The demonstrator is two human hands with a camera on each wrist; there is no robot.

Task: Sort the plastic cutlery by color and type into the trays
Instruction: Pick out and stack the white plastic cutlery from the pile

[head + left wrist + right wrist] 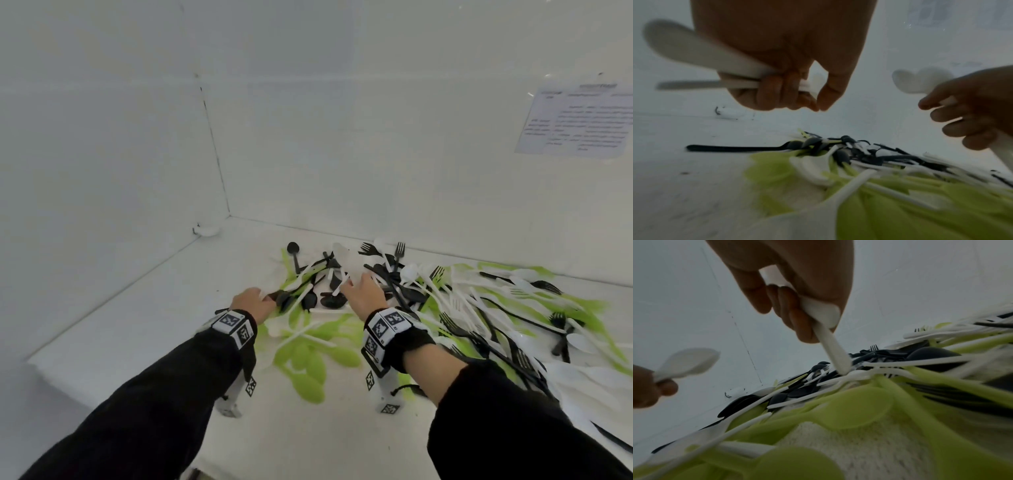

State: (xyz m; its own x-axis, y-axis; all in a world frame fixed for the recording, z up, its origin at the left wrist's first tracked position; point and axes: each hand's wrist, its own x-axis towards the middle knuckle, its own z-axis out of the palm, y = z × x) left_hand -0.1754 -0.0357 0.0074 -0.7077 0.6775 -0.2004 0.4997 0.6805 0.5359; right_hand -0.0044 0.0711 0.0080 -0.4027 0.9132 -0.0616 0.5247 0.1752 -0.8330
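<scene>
Likely both hands, left [785, 68] and right [795, 293], each clenching white spoons [694, 53], snag the tangled pile [428, 294] at 2 o'clock, scattering cutlery

A white table [144, 329] is covered by a loose heap of green, white and black plastic cutlery [428, 308].
</scene>
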